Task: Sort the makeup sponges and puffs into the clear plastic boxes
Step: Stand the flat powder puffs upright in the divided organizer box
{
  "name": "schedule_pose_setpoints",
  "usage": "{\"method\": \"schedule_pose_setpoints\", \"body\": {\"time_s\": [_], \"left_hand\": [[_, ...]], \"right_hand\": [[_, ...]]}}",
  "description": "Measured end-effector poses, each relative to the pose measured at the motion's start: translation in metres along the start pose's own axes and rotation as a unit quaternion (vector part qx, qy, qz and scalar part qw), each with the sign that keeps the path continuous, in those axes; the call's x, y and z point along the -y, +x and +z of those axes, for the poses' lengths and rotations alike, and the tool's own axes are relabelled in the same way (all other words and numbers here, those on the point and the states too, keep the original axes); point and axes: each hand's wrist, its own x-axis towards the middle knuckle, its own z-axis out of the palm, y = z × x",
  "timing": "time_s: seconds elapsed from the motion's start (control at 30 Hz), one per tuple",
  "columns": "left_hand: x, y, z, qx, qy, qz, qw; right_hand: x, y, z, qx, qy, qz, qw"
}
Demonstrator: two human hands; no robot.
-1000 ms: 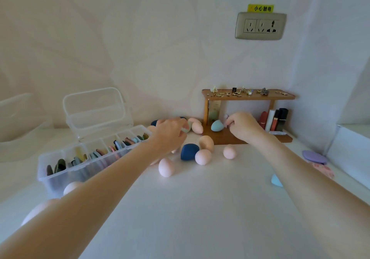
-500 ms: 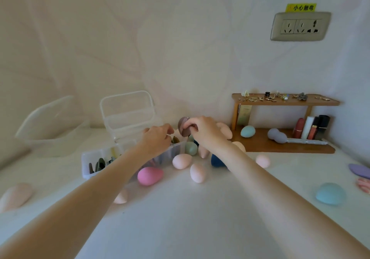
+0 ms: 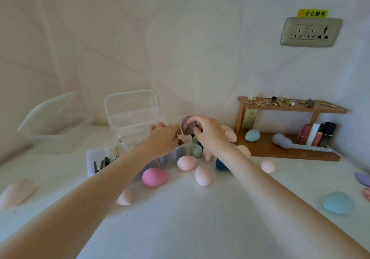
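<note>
My right hand [image 3: 208, 133] pinches a flat brown puff [image 3: 187, 127] upright just above the right end of the clear divided box [image 3: 91, 162]. That box has its lid [image 3: 132, 110] raised and holds several dark puffs on edge. My left hand [image 3: 163, 138] rests curled over the box's right end; what its fingertips touch is hidden. Loose egg-shaped sponges lie around the box: a bright pink one [image 3: 155, 176], pale pink ones [image 3: 187, 162], a green one [image 3: 195, 150] and a navy one [image 3: 221, 164].
A second clear box [image 3: 58, 130] stands open at the far left. A wooden shelf [image 3: 290, 148] at the right holds lipsticks, a teal sponge and a lilac sponge. A teal sponge [image 3: 338, 202] and purple puff [image 3: 363, 178] lie at right, a peach sponge [image 3: 17, 192] at left.
My right hand has come from the wooden shelf to the box, now holding the brown puff. My left hand has moved onto the box's right end. The view has swung left.
</note>
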Motion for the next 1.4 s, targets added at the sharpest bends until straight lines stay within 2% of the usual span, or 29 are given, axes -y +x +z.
{"method": "schedule_pose_setpoints", "body": {"time_s": [0.17, 0.3, 0.43, 0.8, 1.2, 1.33, 1.4], "left_hand": [[-0.002, -0.005, -0.007, 0.016, 0.045, 0.017, 0.999], [-0.001, -0.009, -0.011, 0.022, 0.049, 0.019, 0.998], [-0.001, -0.011, -0.013, 0.023, 0.054, 0.023, 0.998], [0.004, -0.01, -0.011, 0.019, 0.044, 0.032, 0.998], [0.003, -0.006, -0.008, 0.006, 0.029, 0.033, 0.999], [-0.008, -0.007, -0.01, -0.054, 0.023, 0.04, 0.997], [-0.018, -0.005, -0.013, -0.085, 0.007, 0.042, 0.995]], "right_hand": [[0.001, 0.002, 0.002, 0.004, -0.029, -0.008, 1.0], [0.006, -0.004, 0.005, 0.052, -0.048, -0.051, 0.996], [0.009, -0.006, 0.008, 0.081, -0.133, -0.082, 0.984], [0.007, -0.005, 0.013, 0.102, -0.198, -0.091, 0.971], [0.005, 0.002, 0.021, 0.125, -0.193, -0.013, 0.973], [0.01, 0.0, 0.012, 0.145, -0.152, 0.014, 0.978], [0.01, -0.002, 0.0, 0.122, -0.128, 0.016, 0.984]]}}
